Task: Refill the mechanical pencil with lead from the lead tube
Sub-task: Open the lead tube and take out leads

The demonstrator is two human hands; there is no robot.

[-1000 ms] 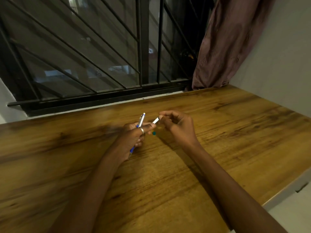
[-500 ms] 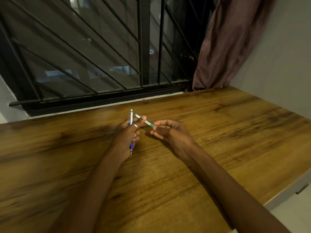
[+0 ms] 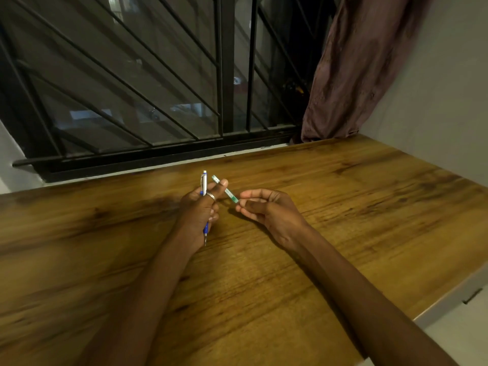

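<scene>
My left hand [image 3: 199,210] is closed around a mechanical pencil [image 3: 203,182] with a silver upper body and a blue grip. The pencil stands nearly upright, its tip pointing down at the wooden table [image 3: 343,207]. A slim clear lead tube [image 3: 227,192] with a green end slants between my hands. Its upper end lies under my left thumb, and the green lower end is pinched by the fingertips of my right hand [image 3: 266,210]. Both hands hover just above the table, close together. There is a ring on my left hand.
A barred window [image 3: 158,88] runs along the far edge of the table. A brownish curtain [image 3: 356,75] hangs at the back right by a grey wall. The table's right edge [image 3: 449,299] drops off at the lower right.
The pencil has swung from a rightward tilt to nearly upright. The lead tube has turned, so it now spans from my left thumb to my right fingertips. My right hand has dropped slightly.
</scene>
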